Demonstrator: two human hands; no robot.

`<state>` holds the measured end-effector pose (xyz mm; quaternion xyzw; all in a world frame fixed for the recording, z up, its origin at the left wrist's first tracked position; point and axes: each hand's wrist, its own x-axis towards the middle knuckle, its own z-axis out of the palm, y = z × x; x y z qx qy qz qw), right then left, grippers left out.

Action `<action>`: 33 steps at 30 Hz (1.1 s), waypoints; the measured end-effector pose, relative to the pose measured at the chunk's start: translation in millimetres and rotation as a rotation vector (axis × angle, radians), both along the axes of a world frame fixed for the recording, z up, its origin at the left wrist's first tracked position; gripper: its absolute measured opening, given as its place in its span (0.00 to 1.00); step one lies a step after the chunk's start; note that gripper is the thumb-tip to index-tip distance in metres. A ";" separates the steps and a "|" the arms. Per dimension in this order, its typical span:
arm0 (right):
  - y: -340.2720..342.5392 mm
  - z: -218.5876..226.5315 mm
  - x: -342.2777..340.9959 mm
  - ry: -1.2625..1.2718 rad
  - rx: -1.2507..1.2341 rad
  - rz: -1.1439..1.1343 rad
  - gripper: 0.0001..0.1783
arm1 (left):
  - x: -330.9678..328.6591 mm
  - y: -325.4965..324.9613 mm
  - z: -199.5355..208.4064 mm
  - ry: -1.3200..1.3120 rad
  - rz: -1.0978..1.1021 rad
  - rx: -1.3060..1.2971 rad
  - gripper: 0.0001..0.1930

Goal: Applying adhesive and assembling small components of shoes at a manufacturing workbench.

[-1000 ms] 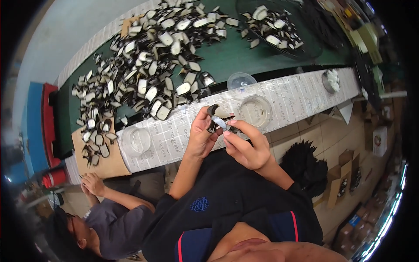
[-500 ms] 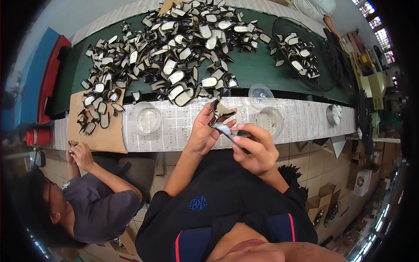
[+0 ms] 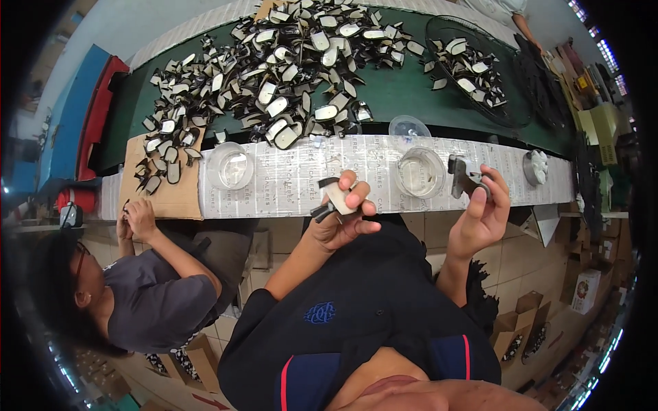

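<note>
My left hand is closed around a small curved black-and-cream piece, with its cream face showing between the fingers. It hangs over the front edge of the patterned white table covering. To the right, my right hand pinches a small dark piece with a wide end and a narrower stem; its exact kind is unclear. The two hands are well apart. Between them, slightly farther back, stands a clear round tub. Many similar black-and-cream pieces lie heaped on the green tabletop beyond.
Another clear tub stands left, beside a cardboard sheet bearing more pieces. A clear lid lies behind the right tub. A black round mesh frame holds pieces at back right. A small container sits far right. A co-worker works at left.
My hands have separated, the right moving right with the dark piece while the left keeps the black-and-cream piece. White fluffy material seen between them before no longer shows. The view has shifted slightly.
</note>
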<state>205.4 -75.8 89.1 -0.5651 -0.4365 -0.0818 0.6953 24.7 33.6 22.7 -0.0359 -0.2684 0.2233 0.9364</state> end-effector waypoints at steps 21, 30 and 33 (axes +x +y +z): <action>-54.6 16.9 -5.9 -0.559 0.007 0.386 0.21 | 40.6 -31.3 16.2 0.809 0.440 0.609 0.18; -45.8 12.5 -13.5 -0.714 -0.074 0.252 0.16 | 37.6 -39.4 15.3 0.758 0.441 0.610 0.19; -44.8 8.8 -19.6 -0.696 -0.072 0.274 0.16 | 32.9 -40.5 12.7 0.784 0.440 0.602 0.19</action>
